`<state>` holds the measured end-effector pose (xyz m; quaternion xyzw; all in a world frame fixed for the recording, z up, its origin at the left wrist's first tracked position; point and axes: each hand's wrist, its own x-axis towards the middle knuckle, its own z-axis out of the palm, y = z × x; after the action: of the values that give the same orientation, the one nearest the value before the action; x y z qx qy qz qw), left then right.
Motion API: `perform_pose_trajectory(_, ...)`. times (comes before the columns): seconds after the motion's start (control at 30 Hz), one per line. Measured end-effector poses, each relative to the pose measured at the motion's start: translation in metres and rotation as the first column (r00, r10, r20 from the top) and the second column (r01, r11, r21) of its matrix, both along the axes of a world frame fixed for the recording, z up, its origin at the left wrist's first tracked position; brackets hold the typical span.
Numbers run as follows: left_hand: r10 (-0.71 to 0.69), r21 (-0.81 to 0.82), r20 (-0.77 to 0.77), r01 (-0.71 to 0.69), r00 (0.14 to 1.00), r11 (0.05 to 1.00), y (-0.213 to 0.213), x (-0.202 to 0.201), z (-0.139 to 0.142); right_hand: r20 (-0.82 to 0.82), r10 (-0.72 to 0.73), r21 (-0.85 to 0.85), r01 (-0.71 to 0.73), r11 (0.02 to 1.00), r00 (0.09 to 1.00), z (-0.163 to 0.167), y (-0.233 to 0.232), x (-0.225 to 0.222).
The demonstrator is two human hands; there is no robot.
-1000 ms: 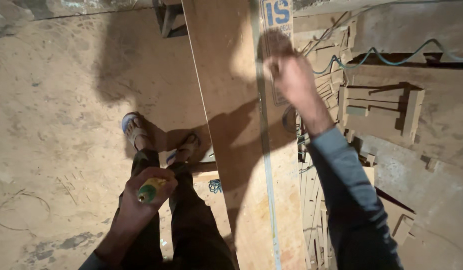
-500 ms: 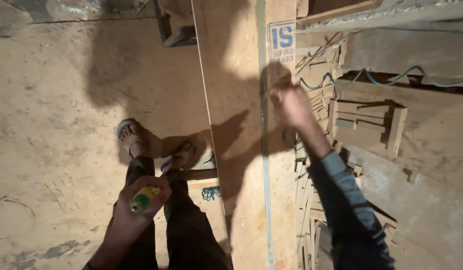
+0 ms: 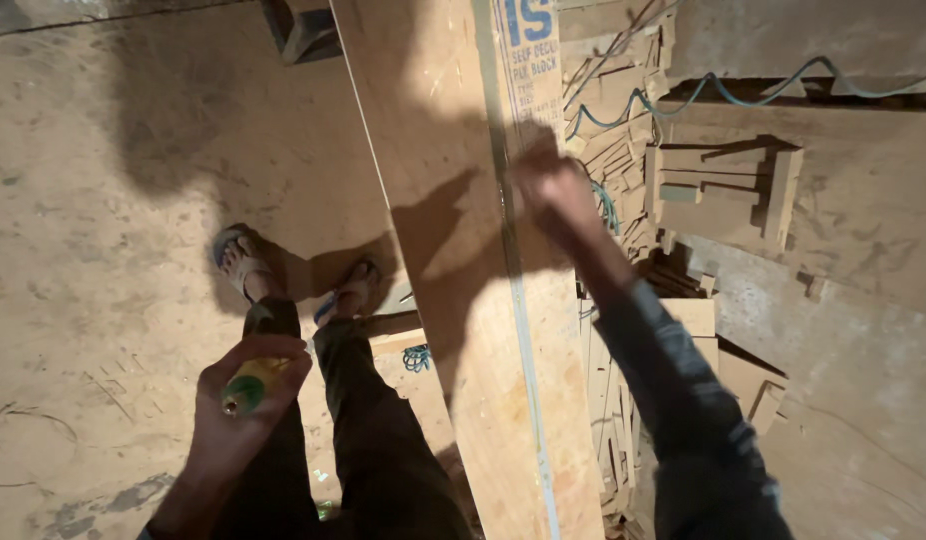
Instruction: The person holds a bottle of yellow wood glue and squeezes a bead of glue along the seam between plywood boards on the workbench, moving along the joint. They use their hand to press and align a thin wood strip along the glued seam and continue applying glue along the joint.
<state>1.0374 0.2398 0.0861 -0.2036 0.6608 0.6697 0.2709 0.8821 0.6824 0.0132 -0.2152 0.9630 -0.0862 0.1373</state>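
Left hand (image 3: 245, 385) gripping tool (image 3: 245, 388), right hand (image 3: 555, 195) on board (image 3: 453, 200)

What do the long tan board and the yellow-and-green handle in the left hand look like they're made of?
The long tan board looks like plywood or blockboard: flat, matte, unfinished, with a faint wood tone and a layered edge. The yellow-and-green handle in the left hand looks like glossy moulded plastic, though most of it is hidden by the fingers.
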Motion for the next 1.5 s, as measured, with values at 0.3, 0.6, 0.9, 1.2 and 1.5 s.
perform_pose_trajectory(0.3,-0.089,-0.051,0.026,0.09,0.996,0.995,0.022,0.009,0.013,-0.001,-0.055,-0.08,0.054,0.995,0.999,0.022,0.008,0.056)
perform_pose_trajectory(0.6,-0.061,-0.017,0.022,0.062,0.998,0.998,0.051,0.05,0.018,0.089,-0.041,0.001,0.041,0.999,0.995,0.027,0.015,0.092)
perform_pose_trajectory(0.9,-0.065,-0.011,0.009,0.066,0.998,0.998,0.063,0.069,0.025,0.331,-0.545,-0.163,0.616,0.771,0.77,0.04,0.027,0.201)
perform_pose_trajectory(1.2,-0.177,0.012,-0.086,0.178,0.981,0.984,0.072,0.08,0.025,0.276,-0.677,-0.193,0.729,0.656,0.682,0.052,0.012,0.31)
perform_pose_trajectory(1.5,-0.154,0.123,-0.103,0.167,0.983,0.978,0.082,0.09,0.023,0.061,-0.497,-0.051,0.5,0.864,0.865,0.05,0.003,0.375)
